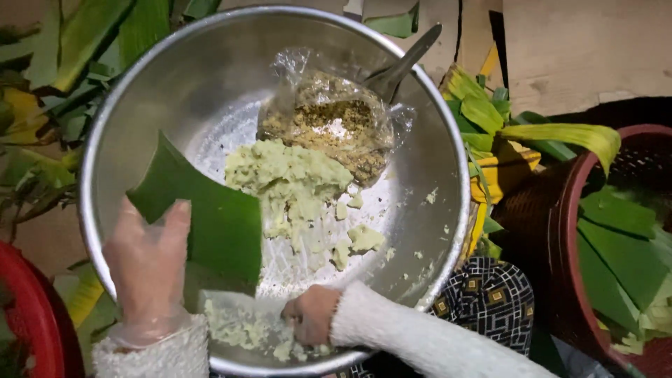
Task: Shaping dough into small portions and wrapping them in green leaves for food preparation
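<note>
Right hand [311, 315] fingers clenched on pale paste [294, 183], gloved left hand [148, 262] gripping green leaf [210, 217], clear bag [329, 122] in steel bowl [161, 77]

Left hand [148, 262] in a clear, see-through glove, holding a dark green leaf piece [203, 217]. Right hand [311, 313] bare, white knit sleeve [413, 336]. Pale yellow-green mash [294, 183] just beyond both hands in a shiny silver metal bowl [434, 231]. Farther off, clear plastic bag of brown-beige crumbs [332, 122]. Right of right hand: black cloth with tan square pattern [490, 297], dark red woven basket [560, 273].
</note>
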